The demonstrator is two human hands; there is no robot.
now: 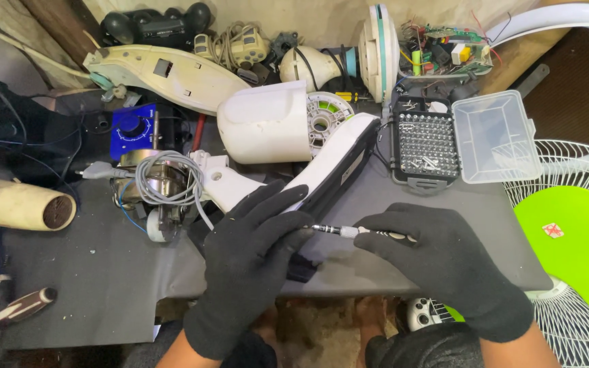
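Head view of a cluttered worktop covered with a dark grey mat. Both hands wear black knit gloves. The right hand grips the black handle of a precision screwdriver, held level at the near centre with its metal tip pointing left. The left hand pinches that tip between thumb and fingers while resting against the white plastic fan housing lying just beyond. Farther right, an open bit case with a clear lid sits beside a white fan grille with a green blade. A coiled grey cable lies left of the housing; a cream hair dryer rests at the far left.
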